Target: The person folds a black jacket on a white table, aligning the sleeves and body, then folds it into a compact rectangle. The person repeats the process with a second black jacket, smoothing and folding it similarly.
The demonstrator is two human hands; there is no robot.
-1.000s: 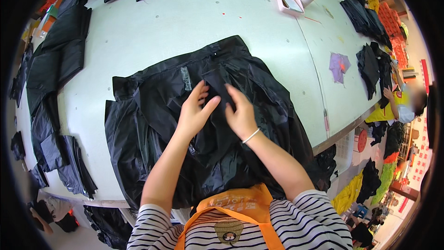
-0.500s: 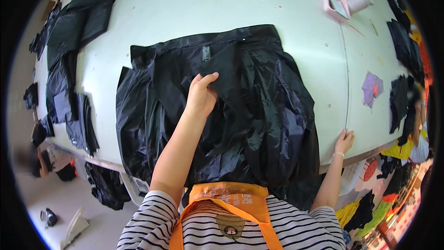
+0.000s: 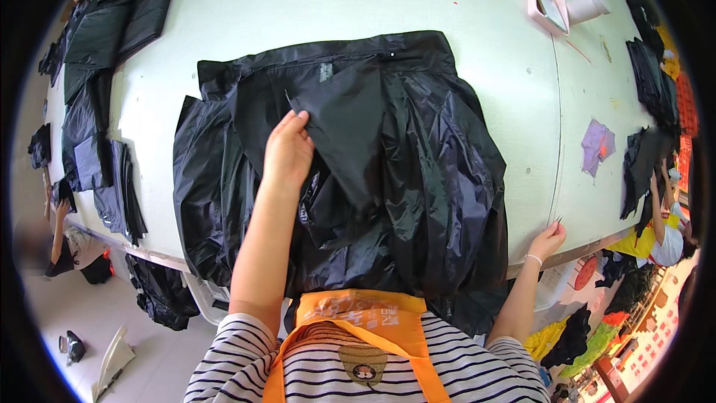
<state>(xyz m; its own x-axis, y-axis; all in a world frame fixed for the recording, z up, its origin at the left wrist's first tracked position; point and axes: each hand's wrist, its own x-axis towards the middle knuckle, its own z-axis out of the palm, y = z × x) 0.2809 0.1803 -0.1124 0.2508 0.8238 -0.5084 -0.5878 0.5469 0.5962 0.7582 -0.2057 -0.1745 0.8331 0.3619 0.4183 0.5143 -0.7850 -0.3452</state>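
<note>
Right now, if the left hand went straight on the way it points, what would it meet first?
More of the black garment: the left hand points across it. The pale label seems near that line, farther on; any clearance above the cloth is unclear.

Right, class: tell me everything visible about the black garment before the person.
The black garment lies spread and rumpled on the pale table, its near end by the orange apron. It looks thin and slightly shiny; a duller flap lies across the middle. A band runs along the far edge, with a small greyish label just below it, and zip-like teeth show at the right edge. The left hand seems to grip the flap's left edge.
</note>
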